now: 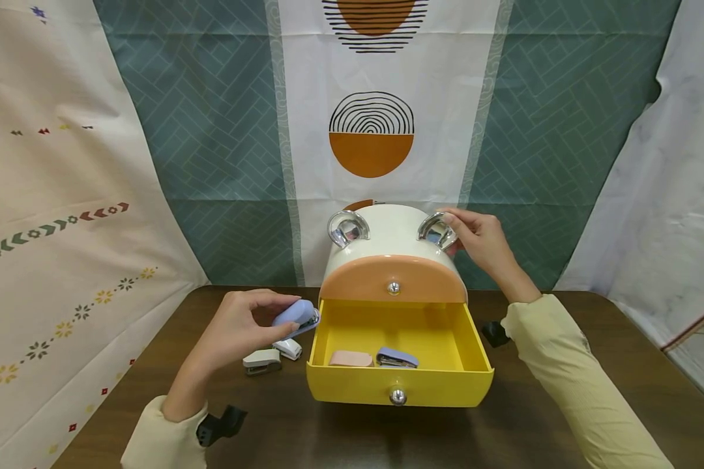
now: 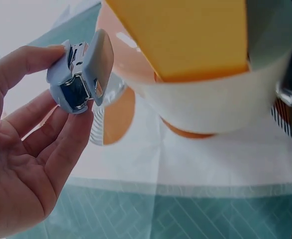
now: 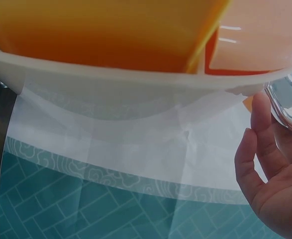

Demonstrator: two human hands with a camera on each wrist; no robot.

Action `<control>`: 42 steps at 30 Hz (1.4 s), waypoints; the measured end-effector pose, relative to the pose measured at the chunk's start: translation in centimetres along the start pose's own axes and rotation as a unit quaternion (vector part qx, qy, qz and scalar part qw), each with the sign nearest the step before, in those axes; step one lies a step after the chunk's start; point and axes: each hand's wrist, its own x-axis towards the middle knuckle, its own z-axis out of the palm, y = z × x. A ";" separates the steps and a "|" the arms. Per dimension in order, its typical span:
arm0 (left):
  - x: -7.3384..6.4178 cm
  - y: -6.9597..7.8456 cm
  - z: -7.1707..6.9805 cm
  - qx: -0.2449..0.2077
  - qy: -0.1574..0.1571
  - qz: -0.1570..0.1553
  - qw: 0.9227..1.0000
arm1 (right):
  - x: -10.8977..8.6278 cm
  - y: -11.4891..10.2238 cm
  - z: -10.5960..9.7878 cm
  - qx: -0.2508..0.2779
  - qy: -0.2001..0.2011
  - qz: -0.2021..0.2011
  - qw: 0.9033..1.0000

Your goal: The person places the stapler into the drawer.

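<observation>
My left hand (image 1: 234,329) pinches a small blue stapler (image 1: 293,314) between thumb and fingers, just left of the pulled-out yellow drawer (image 1: 352,389). In the left wrist view the metal inside of that stapler (image 2: 76,82) shows. A pink, rounded block-like thing (image 1: 351,359) and another blue stapler (image 1: 396,357) lie in the drawer near its front wall. My right hand (image 1: 485,242) holds the right silver ear (image 1: 429,225) of the white drawer box (image 1: 396,228), thumb in front and fingers behind. The right wrist view shows the fingers (image 3: 261,117) beside the box.
Two pale staplers, one grey-white (image 1: 262,359) and one white (image 1: 289,348), lie on the dark wooden table (image 1: 287,430) left of the drawer. An orange upper drawer front (image 1: 358,281) sits above the yellow one. Patterned cloth (image 1: 223,130) hangs behind the box.
</observation>
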 end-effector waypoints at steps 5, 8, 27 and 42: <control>0.8 0.8 0.9 -0.030 -0.018 0.029 0.999 | 0.1 0.2 0.0 0.003 -0.002 0.006 1.000; 1.3 1.3 1.4 -0.047 -0.028 0.039 0.998 | 0.2 0.4 0.0 0.009 -0.001 0.007 1.000; 3.9 1.8 5.4 0.031 -0.109 0.050 0.992 | -0.2 -0.8 0.1 0.001 -0.001 0.010 1.000; 5.5 1.6 8.3 0.116 -0.168 0.099 0.974 | -0.1 0.0 0.0 0.005 0.001 0.010 1.000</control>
